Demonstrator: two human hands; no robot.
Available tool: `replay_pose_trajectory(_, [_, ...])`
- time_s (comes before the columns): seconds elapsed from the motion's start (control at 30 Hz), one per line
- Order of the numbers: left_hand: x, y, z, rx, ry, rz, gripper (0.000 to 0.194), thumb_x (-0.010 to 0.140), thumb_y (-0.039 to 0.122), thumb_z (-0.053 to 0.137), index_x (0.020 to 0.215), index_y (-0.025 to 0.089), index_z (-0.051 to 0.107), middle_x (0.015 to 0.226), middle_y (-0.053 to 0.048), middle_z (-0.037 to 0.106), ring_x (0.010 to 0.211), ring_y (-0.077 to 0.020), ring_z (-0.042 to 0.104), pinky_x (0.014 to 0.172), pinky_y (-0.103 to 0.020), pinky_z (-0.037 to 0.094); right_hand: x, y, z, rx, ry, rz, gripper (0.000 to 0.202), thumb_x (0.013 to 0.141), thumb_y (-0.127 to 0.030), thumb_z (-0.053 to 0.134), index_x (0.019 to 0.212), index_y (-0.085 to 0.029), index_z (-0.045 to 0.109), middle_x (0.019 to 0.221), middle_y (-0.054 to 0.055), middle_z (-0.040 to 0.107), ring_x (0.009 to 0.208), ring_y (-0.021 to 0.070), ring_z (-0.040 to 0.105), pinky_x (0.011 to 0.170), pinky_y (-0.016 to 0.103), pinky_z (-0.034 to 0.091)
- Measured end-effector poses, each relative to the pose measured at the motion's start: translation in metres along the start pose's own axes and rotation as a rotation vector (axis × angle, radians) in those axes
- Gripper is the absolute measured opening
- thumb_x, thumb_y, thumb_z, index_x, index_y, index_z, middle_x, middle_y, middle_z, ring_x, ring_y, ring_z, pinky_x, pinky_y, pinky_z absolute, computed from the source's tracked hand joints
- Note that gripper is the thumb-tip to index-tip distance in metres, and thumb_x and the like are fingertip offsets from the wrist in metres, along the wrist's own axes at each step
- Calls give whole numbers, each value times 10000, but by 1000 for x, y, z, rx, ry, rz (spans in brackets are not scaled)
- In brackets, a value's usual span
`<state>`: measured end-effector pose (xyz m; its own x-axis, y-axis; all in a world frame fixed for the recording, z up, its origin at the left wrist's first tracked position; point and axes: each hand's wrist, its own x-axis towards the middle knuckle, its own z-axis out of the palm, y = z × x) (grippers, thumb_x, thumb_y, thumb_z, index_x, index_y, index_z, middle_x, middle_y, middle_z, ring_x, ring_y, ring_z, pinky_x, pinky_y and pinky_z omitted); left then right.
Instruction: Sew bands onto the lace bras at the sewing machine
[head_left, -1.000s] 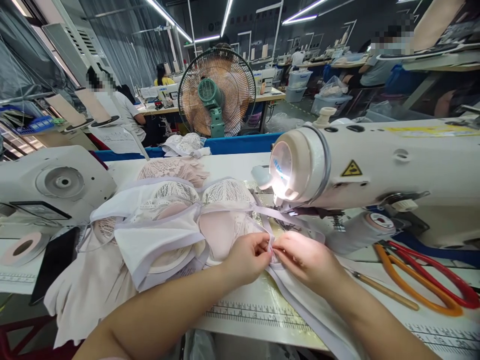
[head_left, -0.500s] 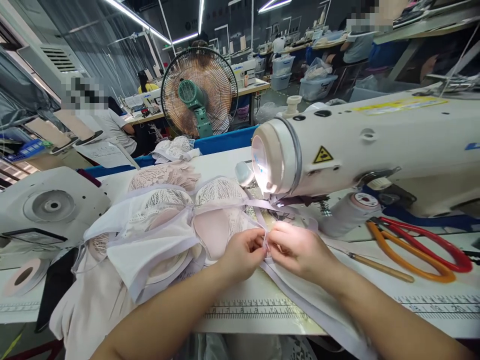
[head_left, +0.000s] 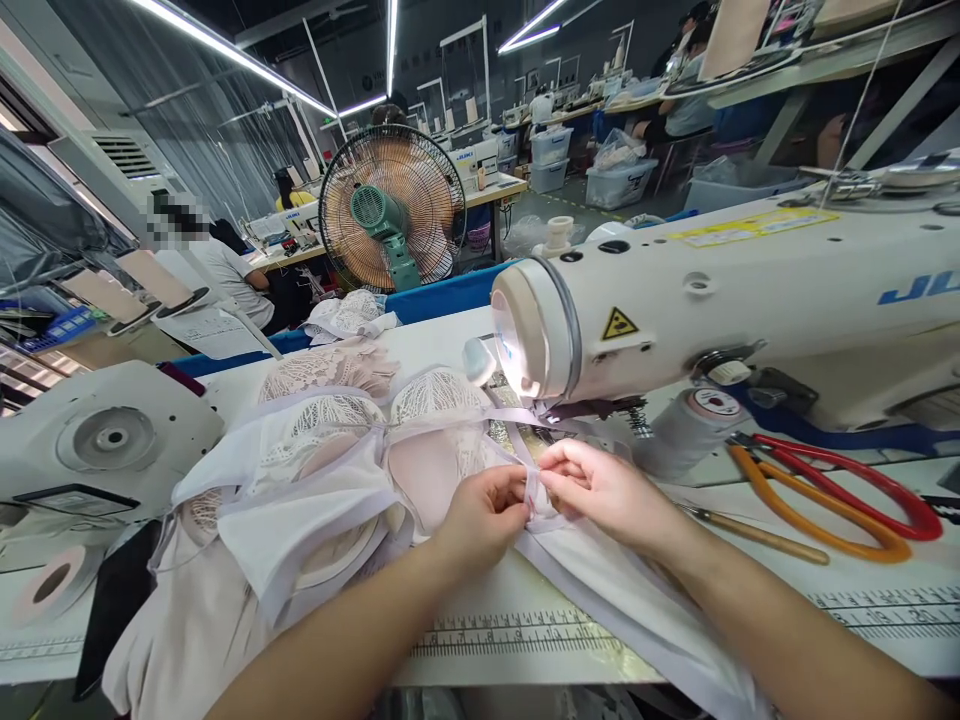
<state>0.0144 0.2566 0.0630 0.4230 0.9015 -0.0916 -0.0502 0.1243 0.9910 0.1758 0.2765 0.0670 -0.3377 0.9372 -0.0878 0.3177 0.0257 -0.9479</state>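
Note:
A pale bra (head_left: pixel 431 470) with lace-topped cups lies across the table in front of the sewing machine (head_left: pixel 690 320). My left hand (head_left: pixel 487 510) pinches a thin lilac strap (head_left: pixel 532 490) at the bra's side. From the other side, my right hand (head_left: pixel 596 485) grips the same strap between thumb and fingers, close to my left fingertips. The strap runs up toward the lit needle area, where another lilac band passes under the machine head. The bra's white wing (head_left: pixel 622 570) with lilac edging hangs toward the table's front edge. My fingertips partly hide the strap.
Right of my hands lie a wooden-handled tool (head_left: pixel 757 533), scissors (head_left: pixel 817 500) with orange and red handles, and a thread cone (head_left: pixel 690 430). A printed ruler (head_left: pixel 517 632) runs along the front edge. More lace pieces (head_left: pixel 330 370) are piled left; a fan (head_left: pixel 390 210) stands behind.
My right hand's fingers have loosened slightly and shifted up along the strap, showing more of it. My left hand stays nearly in place. The camera view has shifted slightly.

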Motion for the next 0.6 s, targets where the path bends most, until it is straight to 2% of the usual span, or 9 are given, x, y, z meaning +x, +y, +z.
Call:
replay_pose_trajectory(0.1, [-1,0,0,51,31,-15,236,667,130,531,901,134,563,663,-5,564,623,-108,488,622,-241,359,2,0,4,167,-32,74,266,697,-347,593,860,-179,467,639,-21,568,533,113,518,497,241,412])
replay_pose_trajectory(0.23, [-3,0,1,115,98,-74,229,634,91,513,854,147,489,612,23,545,566,-87,451,572,-226,330,6,4,6,261,-46,85,326,647,-366,654,843,-161,494,669,-6,571,559,110,516,478,226,386])
replay_pose_trajectory(0.43, [-2,3,2,40,84,-89,187,624,112,525,784,166,443,598,36,537,521,-69,414,516,-209,279,6,6,5,415,-87,80,369,622,-347,676,900,-155,529,681,-23,529,579,105,506,523,243,407])
replay_pose_trajectory(0.6, [-5,18,3,-56,92,-160,144,591,127,561,705,149,474,589,24,527,527,-69,431,525,-207,284,1,0,2,444,-115,17,405,650,-293,640,1028,-186,544,658,-44,452,583,96,463,548,241,397])
